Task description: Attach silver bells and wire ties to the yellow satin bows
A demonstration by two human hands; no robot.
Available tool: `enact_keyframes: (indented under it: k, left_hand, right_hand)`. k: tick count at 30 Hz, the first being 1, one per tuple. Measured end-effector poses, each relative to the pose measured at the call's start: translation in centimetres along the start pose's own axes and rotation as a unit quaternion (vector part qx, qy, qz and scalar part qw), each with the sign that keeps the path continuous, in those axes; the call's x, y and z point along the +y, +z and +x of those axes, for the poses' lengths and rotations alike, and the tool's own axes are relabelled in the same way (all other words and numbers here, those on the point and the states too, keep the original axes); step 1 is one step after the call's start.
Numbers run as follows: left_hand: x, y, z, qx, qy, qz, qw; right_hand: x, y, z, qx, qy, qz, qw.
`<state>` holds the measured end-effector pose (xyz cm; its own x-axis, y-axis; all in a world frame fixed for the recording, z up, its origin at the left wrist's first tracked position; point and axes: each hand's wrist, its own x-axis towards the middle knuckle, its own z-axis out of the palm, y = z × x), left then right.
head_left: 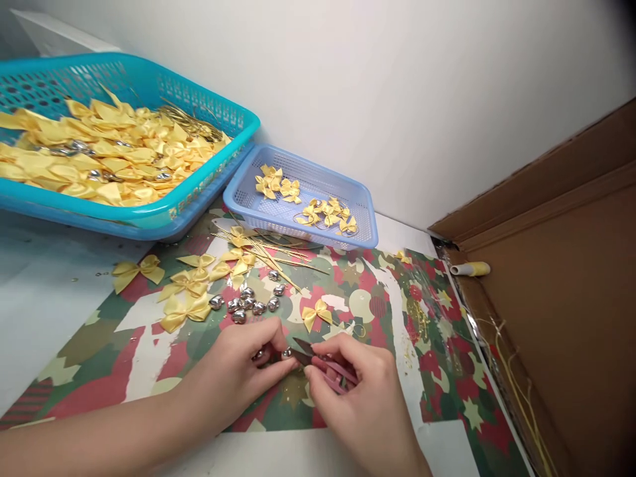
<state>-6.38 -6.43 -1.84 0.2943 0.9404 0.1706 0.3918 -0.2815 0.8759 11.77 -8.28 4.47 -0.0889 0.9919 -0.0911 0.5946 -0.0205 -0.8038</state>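
My left hand (253,361) is closed, pinching a small shiny silver bead (287,353) between thumb and fingertips. Another silver piece shows partly under its curled fingers. In my right hand (355,387) is a pair of thread snips (335,372) with pink handles. Their two dark blades point left, slightly apart, close beside the pinched bead. Just beyond my hands lies a yellow ribbon bow (317,315) with a thin gold loop by it. Several loose silver beads (247,303) are grouped past my left hand. More yellow bows (189,288) lie to their left.
Gold cords (273,255) lie in a bundle behind the beads. A blue basket (365,232) holds finished-looking bows; a larger teal basket (199,182) is heaped with bows, beads and cords. Patterned paper (368,301) covers the table. Cardboard (561,265) stands at right, beside a whitish-yellow tube (470,269).
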Motion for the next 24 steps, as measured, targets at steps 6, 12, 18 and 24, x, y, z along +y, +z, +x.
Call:
enact_keyframes:
  k: [6, 12, 18, 24]
  left_hand:
    - [1.7, -3.5, 2.0, -0.076, 0.028, 0.116, 0.990]
    - [0.8, -7.2, 5.4, -0.099, -0.033, 0.269, 0.957]
    - [0.6, -9.7, 7.1, -0.064, -0.005, 0.321, 0.945]
    - [0.7, -12.2, 7.4, -0.141, -0.072, 0.366, 0.917]
  right_hand:
    - [-0.8, -2.5, 0.6, -0.022, 0.130, 0.113, 0.985]
    - [-0.3, -1.7, 1.9, 0.059, 0.099, 0.128, 0.985]
    - [0.4, -0.6, 2.7, 0.104, 0.072, 0.149, 0.981]
    - [1.1, 0.0, 2.7, 0.103, 0.072, 0.111, 0.986]
